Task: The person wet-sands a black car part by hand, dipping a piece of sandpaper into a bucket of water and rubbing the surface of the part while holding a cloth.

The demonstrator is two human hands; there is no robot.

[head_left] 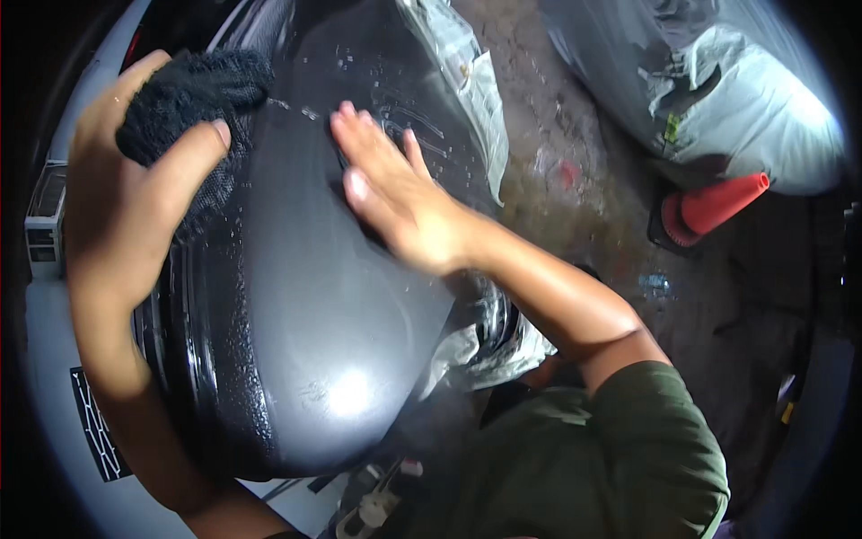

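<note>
My left hand point(135, 207) grips a bunched black mesh cloth point(199, 90) at the upper left, along the edge of a long, curved dark grey panel point(296, 350). The panel is glossy along its left side, with water drops and wet streaks. My right hand point(386, 193) lies on the panel's upper middle, palm down, fingers stretched out and holding nothing. Crumpled translucent sheeting point(480, 117) hangs along the panel's right edge, and more of it shows lower down, near my right forearm.
At the upper right stands a large covered object point(736, 117) wrapped in pale plastic, with a red traffic cone point(718, 202) beside it on the wet, stained floor point(584, 117). A pale structure with a black patterned grille point(99, 422) is at the left edge.
</note>
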